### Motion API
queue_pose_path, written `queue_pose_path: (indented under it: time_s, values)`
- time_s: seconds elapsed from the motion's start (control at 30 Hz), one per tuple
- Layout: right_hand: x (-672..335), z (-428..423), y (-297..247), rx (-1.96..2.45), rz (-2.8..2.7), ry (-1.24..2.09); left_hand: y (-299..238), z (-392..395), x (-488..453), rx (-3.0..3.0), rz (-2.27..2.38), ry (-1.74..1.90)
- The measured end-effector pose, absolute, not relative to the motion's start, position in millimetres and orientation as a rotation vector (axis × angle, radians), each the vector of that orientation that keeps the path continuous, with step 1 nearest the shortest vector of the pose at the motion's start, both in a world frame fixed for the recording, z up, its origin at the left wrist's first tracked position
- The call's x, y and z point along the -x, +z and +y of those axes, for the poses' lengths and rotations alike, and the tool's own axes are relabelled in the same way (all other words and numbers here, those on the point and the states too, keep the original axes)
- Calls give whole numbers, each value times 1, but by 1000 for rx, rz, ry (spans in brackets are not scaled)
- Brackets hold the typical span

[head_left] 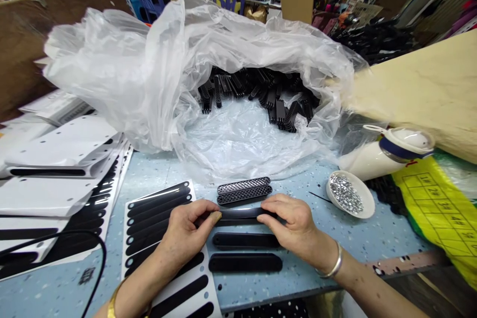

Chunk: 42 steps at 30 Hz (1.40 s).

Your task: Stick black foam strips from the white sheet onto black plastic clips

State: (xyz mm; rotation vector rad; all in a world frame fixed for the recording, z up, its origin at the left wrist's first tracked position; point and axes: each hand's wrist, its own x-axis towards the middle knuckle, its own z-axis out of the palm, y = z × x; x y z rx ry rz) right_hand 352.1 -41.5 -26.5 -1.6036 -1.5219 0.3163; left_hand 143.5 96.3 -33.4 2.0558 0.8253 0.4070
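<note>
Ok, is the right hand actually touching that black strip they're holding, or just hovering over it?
Touching. The head view shows the right hand with its fingers wrapped over one end of the black strip, with no gap; the left hand pinches the other end.

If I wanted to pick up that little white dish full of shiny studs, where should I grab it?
Probably by the rim of the white dish, pinched at two opposite edges, coming straight down from above. It sits flat and open-topped on the blue table, heaped with loose silver studs, so a level lift should keep them from spilling.
</note>
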Motion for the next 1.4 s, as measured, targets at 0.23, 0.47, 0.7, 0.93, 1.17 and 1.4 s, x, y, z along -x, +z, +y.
queue_pose_path:
  time_s: [0.23, 0.47, 0.7, 0.93, 1.17, 1.4]
  values:
    - [-355, -43, -36, 1610, -1453, 481, -31, 96, -144, -2044, 843, 370]
    - [-357, -44, -33, 1584, -1463, 532, -31, 96, -145, -2030, 835, 385]
    - [-354, -51, -33, 1607, -1631, 296, -33, 96, -145, -2008, 826, 406]
    - [-352, -54, -33, 1624, -1739, 198, -34, 96, -145, -2007, 806, 404]
    - [-357, -48, -31, 1589, -1543, 463, -32, 97, -145, -2029, 813, 401]
    - [-355, -52, -35, 1549, -1520, 396, -33, 97, -144, -2005, 807, 417]
